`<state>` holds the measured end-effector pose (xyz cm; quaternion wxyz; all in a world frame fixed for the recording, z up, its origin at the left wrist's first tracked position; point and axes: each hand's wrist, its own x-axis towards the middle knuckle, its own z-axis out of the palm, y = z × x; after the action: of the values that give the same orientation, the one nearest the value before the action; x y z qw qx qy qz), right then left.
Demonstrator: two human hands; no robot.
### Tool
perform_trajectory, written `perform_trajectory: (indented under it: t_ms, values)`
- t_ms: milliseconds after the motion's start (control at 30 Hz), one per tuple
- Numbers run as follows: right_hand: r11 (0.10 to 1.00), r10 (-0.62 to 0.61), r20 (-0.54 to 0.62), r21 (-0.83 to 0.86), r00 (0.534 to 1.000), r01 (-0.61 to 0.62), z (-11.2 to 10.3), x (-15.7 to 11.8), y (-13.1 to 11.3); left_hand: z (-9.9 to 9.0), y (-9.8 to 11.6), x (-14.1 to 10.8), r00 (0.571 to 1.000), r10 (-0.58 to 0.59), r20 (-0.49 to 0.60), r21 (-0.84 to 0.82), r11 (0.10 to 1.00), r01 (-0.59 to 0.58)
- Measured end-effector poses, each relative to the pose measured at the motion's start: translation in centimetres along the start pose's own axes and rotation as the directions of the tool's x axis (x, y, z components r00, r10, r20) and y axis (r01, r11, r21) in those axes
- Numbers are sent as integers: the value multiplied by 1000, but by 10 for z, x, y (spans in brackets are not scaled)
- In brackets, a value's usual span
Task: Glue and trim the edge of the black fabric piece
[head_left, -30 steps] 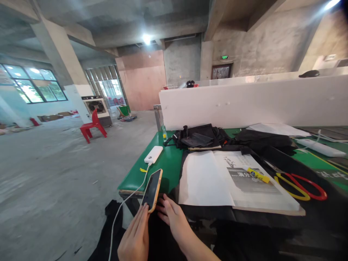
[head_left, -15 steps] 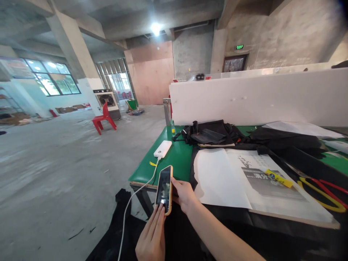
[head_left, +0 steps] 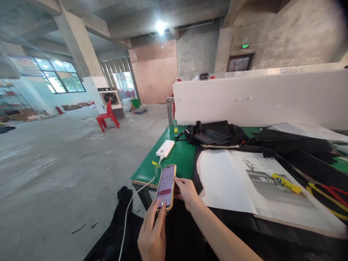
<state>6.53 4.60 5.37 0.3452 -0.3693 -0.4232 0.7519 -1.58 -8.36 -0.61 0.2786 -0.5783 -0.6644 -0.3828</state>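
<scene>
A smartphone [head_left: 166, 186] in a yellow case is held tilted up at the near left corner of the green table. My right hand [head_left: 187, 193] is closed on its right edge, thumb at the front and fingers partly hidden behind. My left hand [head_left: 152, 230] reaches up from below with fingers stretched out, their tips on the lower end of the lit screen. A reddish bar shows on that screen. Just beyond the phone lies a white power bank [head_left: 165, 148] with a white cable [head_left: 127, 208] running down past my left hand.
The green table [head_left: 152, 168] bears black fabric [head_left: 217, 132], an open booklet [head_left: 217, 181], a yellow marker-like tube [head_left: 286, 183] and red-and-yellow-handled scissors [head_left: 330, 199]. A white panel [head_left: 258, 98] stands along the back. A red chair [head_left: 108, 117] is on the concrete floor.
The phone's screen has gone from dark to lit, with a reddish bar on it. My left fingers have spread slightly. The view has shifted a little to the left.
</scene>
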Motion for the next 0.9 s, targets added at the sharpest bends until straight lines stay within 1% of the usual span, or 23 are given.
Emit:
perform_trajectory:
  t_ms: [100,200,300,400,500,567,667,733,800,833,900]
  values:
    - [993,-21,65,-111,998,29,-3,1,4,3,0,4,1000,-24,2,19,1000,24]
    - [982,-38,101,-178,994,56,-7,0,7,8,-3,7,999,-40,23,38,999,39]
    - [956,-54,121,-281,991,86,-10,-8,9,13,-8,11,998,-39,42,67,997,37]
    - [927,-119,121,-343,985,154,-13,-26,9,17,-12,14,997,-24,72,106,994,17]
    - [892,-201,161,-377,966,249,-17,-52,9,19,-12,16,997,-18,76,107,994,10]
    - [886,-205,163,-388,965,254,-22,-70,10,19,-9,14,997,-27,68,85,996,21]
    - [896,-150,164,-393,975,204,-33,-92,17,17,-4,6,998,-54,39,49,997,52]
    - [900,-107,172,-402,979,169,-41,-101,27,15,-2,-3,996,-91,-20,29,995,92]
    - [898,-90,146,-415,985,144,-49,-107,39,14,-2,-13,984,-166,-61,-30,986,164]
    - [898,-87,127,-419,988,133,-53,-108,45,13,-3,-17,974,-220,-56,-74,974,215]
    - [899,-98,83,-420,992,124,-59,-112,55,12,-4,-24,943,-332,13,-160,930,330]
